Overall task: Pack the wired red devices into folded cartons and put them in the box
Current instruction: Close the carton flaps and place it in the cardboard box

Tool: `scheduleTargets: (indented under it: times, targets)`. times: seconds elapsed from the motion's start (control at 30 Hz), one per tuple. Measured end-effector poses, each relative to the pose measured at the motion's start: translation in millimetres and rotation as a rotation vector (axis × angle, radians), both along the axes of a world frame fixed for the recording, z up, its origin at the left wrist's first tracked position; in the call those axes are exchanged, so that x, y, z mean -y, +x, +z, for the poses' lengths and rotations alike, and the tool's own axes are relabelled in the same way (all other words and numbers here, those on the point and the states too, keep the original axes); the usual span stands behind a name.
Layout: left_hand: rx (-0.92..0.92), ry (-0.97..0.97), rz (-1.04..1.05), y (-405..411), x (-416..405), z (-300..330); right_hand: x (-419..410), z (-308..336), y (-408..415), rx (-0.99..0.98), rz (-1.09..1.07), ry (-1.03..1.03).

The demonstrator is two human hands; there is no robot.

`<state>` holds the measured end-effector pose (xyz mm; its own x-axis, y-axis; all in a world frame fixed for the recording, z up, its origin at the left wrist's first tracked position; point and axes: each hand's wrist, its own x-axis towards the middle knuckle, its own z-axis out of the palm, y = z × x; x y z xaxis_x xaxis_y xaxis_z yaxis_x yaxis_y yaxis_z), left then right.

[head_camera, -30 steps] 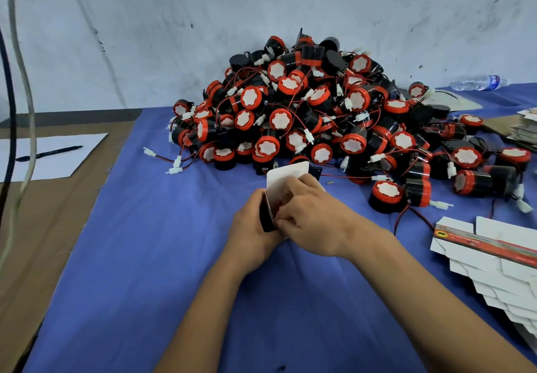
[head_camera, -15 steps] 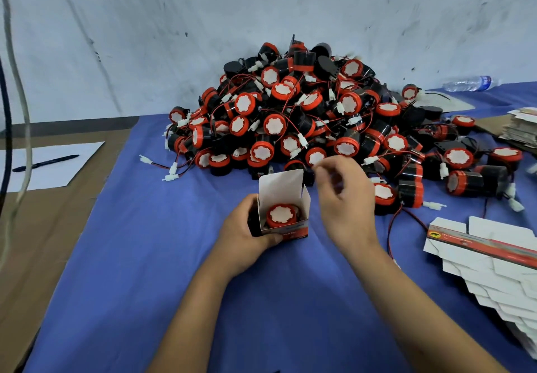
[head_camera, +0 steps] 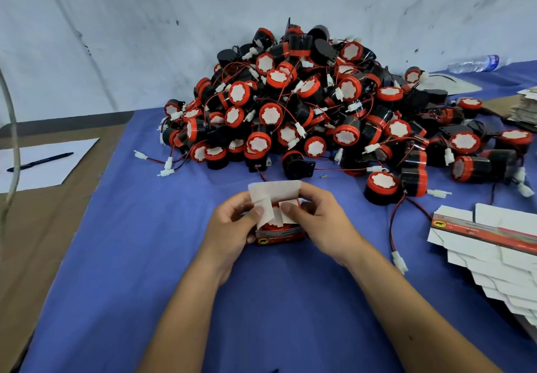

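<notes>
Both hands [head_camera: 232,224] [head_camera: 322,224] pinch the carton [head_camera: 277,234] side flaps; tuck the red wire [head_camera: 298,202] inside before closing the 12 o'clock lid.

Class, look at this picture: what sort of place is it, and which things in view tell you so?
Probably a small workshop's hand-packing bench. A big heap of wired red devices lies on a blue cloth, flat unfolded cartons are stacked at the right, and both hands hold one carton with a device inside.

Blue-clothed table [head_camera: 122,271], device pile [head_camera: 305,111], flat cartons [head_camera: 488,244]
</notes>
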<state>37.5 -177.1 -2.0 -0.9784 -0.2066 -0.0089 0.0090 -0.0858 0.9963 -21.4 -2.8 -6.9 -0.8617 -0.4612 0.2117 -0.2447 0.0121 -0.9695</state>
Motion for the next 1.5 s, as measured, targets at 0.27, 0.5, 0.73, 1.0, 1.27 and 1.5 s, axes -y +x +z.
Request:
scheduleTargets:
  times: [0.27,0.5,0.73,1.0,1.27,1.5]
  targets:
    - [-0.071,-0.069,0.116,3,-5,-4,-16,-1,2,-0.141,0.050,0.157]
    - [-0.106,-0.202,-0.064,9,11,-7,-23,-1,-4,-0.070,0.137,0.181]
    - [-0.195,-0.480,-0.139,7,19,-8,-17,-3,-4,-0.266,-0.011,0.282]
    - [-0.176,-0.544,-0.144,11,18,-4,-19,-2,3,-0.436,0.005,0.399]
    - [-0.206,-0.603,-0.115,11,18,-4,-12,0,9,-0.423,-0.050,0.304]
    - [-0.187,-0.538,-0.086,9,22,-6,2,3,23,-0.275,0.004,0.295]
